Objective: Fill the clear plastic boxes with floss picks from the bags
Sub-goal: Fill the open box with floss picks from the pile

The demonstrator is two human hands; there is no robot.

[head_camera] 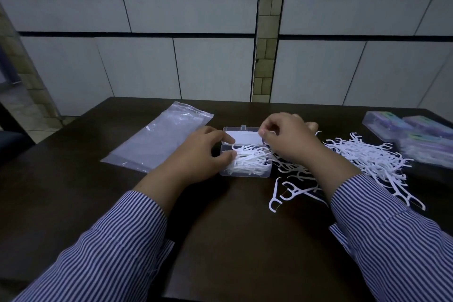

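A clear plastic box lies open at the table's middle, its lid folded back and its tray heaped with white floss picks. My left hand rests at the box's left end, thumb on the picks and forefinger on the hinge edge. My right hand hovers over the box's right end and pinches a floss pick between thumb and forefinger. A loose pile of floss picks spreads on the table to the right, partly hidden by my right forearm.
An empty clear plastic bag lies flat to the left of the box. Several closed boxes are stacked at the far right edge. The dark table ends before a tiled wall.
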